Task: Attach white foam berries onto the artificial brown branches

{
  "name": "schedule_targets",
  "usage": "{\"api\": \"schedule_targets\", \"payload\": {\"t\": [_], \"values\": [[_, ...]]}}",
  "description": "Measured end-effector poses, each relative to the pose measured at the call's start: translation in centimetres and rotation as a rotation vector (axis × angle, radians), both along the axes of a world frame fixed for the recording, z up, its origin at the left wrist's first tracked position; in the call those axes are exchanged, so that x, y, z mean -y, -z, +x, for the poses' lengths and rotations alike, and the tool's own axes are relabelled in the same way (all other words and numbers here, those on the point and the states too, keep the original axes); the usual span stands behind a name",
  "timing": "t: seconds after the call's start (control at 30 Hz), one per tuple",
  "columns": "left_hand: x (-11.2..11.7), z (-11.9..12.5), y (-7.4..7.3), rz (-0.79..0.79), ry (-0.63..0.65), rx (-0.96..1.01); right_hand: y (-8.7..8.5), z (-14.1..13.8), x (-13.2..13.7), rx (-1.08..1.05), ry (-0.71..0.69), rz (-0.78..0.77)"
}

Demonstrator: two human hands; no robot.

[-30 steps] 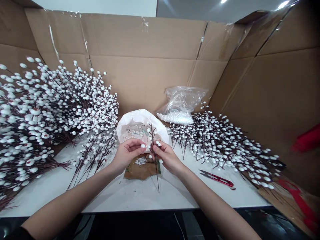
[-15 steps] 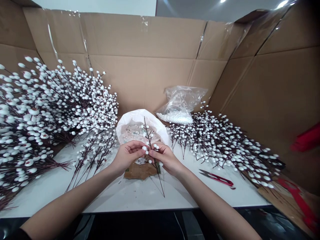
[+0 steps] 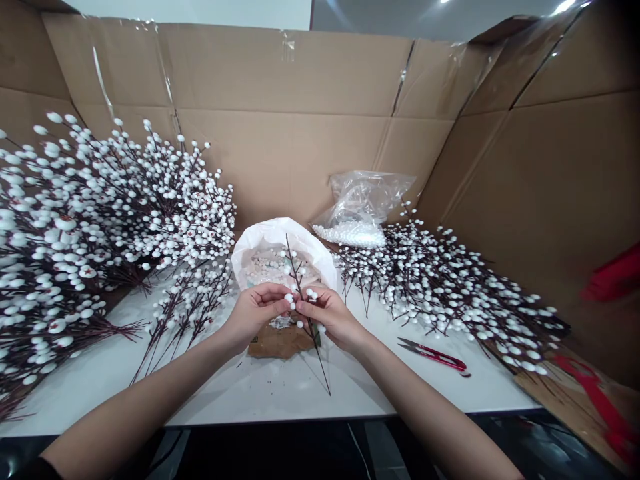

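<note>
A thin dark artificial berry stem [image 3: 320,363] with white berries leans between my hands, its tip up and left. My right hand [image 3: 333,317] pinches it around the middle. From the left, my left hand [image 3: 260,312] closes thumb and fingertips on a white berry [image 3: 289,298] at the stem's side. The fingertips of both hands nearly meet there. Just behind them stands a white bag [image 3: 280,230], rolled open, with small white berries inside. Under my hands lies a torn piece of brown cardboard [image 3: 280,347].
Large bundles of white-berry stems [image 3: 115,200] fill the left side, and more stems [image 3: 440,287] lie right. A clear plastic bag of white beads [image 3: 360,213] sits behind. Red thread snips [image 3: 435,357] rest on the white table [image 3: 225,400]. Cardboard walls [image 3: 280,147] surround it.
Almost nothing differs. Both hands keep their pinch at the same place on the stem, and the view has shifted very slightly.
</note>
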State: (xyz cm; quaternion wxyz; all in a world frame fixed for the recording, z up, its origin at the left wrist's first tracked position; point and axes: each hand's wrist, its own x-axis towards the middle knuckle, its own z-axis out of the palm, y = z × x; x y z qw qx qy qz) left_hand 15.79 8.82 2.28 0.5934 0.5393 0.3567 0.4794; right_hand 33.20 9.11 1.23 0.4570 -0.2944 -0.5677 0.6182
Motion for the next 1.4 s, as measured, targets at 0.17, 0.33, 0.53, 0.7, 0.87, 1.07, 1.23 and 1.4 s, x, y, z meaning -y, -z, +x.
{"api": "schedule_targets", "payload": {"t": [0.17,0.33,0.53,0.7,0.87,1.07,1.23,1.4], "values": [[0.0,-0.1,0.0,-0.003,0.002,0.015,-0.1,0.1,0.1,0.031,-0.004,0.021],[0.2,-0.2,-0.4,0.017,0.006,-0.019,-0.4,0.2,0.4,0.043,0.007,0.028],[0.4,-0.1,-0.5,0.038,-0.018,-0.054,-0.5,0.4,0.4,0.061,0.018,0.038],[0.3,-0.1,-0.4,0.077,-0.011,-0.055,-0.7,0.5,0.4,0.070,0.011,0.045],[0.4,-0.2,-0.5,0.110,-0.009,-0.076,-1.0,0.6,0.6,0.075,0.017,0.012],[0.5,-0.3,-0.2,0.212,0.020,-0.127,-1.2,0.5,0.7,0.086,0.023,-0.028],[0.4,-0.4,0.0,0.278,0.036,-0.182,-1.1,0.7,0.7,0.092,-0.025,-0.035],[0.3,-0.5,-0.1,0.311,0.035,-0.198,-0.9,0.9,0.4,0.111,-0.077,-0.037]]}}
